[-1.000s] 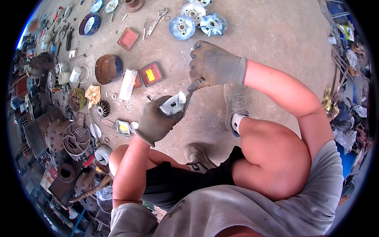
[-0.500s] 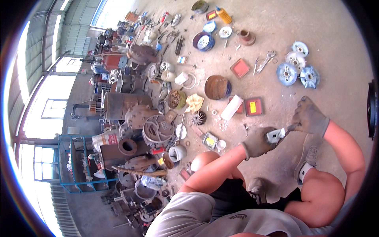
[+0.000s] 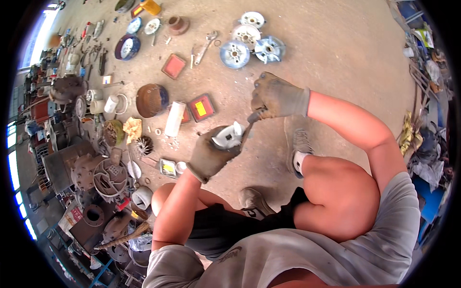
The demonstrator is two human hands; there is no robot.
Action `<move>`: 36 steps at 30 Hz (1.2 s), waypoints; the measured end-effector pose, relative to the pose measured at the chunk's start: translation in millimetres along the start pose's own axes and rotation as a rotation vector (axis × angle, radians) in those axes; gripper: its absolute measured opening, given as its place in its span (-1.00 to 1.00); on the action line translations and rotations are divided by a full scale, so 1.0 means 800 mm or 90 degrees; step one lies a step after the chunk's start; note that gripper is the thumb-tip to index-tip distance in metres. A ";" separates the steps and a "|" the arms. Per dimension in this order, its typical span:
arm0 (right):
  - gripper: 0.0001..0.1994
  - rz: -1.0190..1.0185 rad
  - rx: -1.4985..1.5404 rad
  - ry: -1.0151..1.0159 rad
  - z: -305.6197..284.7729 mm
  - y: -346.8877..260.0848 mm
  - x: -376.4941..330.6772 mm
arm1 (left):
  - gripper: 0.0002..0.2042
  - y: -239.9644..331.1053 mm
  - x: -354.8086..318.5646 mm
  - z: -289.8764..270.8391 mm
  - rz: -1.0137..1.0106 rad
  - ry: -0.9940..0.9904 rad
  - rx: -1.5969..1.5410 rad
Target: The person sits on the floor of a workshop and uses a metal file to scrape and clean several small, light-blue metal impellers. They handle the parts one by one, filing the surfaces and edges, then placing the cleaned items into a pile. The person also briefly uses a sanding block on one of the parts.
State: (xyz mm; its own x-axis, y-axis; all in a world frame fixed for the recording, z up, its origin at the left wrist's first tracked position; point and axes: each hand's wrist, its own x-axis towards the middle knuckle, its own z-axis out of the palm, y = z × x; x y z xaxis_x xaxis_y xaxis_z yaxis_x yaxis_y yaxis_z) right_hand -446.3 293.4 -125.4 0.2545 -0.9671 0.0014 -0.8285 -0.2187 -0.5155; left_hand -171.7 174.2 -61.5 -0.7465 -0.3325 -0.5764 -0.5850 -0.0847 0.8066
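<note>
Floor (image 3: 336, 53) at left strewn with metal parts: rusty bowl (image 3: 151, 100), white cylinder (image 3: 174, 118), red-yellow box (image 3: 200, 107)
Left hand (image 3: 211, 154), gloved, closed around small white metal part (image 3: 227, 136), held above floor between knees
Right hand (image 3: 274, 97), gloved, fist gripping slim dark tool (image 3: 250, 120), tip at part's edge
Step, by my reading: prying or scraping part
Next move calls for firm left hold, controlled push of tool so tip doesn't slip

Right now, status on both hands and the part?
Left hand in a glove, grip closed on small white metal part. Right hand gloved, grip closed on thin tool, tip at the part. Nothing between them.
</note>
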 end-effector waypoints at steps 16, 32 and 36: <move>-0.57 -0.009 0.000 0.156 -0.003 -0.018 0.017 | -0.56 0.001 -0.016 -0.027 -0.043 -0.030 -0.377; -0.49 0.326 0.081 0.219 -0.019 0.017 0.012 | -0.55 -0.003 -0.006 -0.040 -0.061 0.057 -0.200; -0.51 0.312 0.172 0.072 -0.001 -0.047 0.021 | -0.56 -0.015 0.000 -0.018 -0.037 0.224 0.107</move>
State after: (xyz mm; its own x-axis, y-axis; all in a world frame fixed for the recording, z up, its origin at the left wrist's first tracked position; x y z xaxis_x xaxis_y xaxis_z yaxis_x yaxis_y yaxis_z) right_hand -411.0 285.5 -105.3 -0.1940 -0.9585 -0.2089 -0.6751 0.2850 -0.6804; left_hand -160.4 162.0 -69.2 -0.5740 -0.6357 -0.5162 -0.6884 0.0332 0.7246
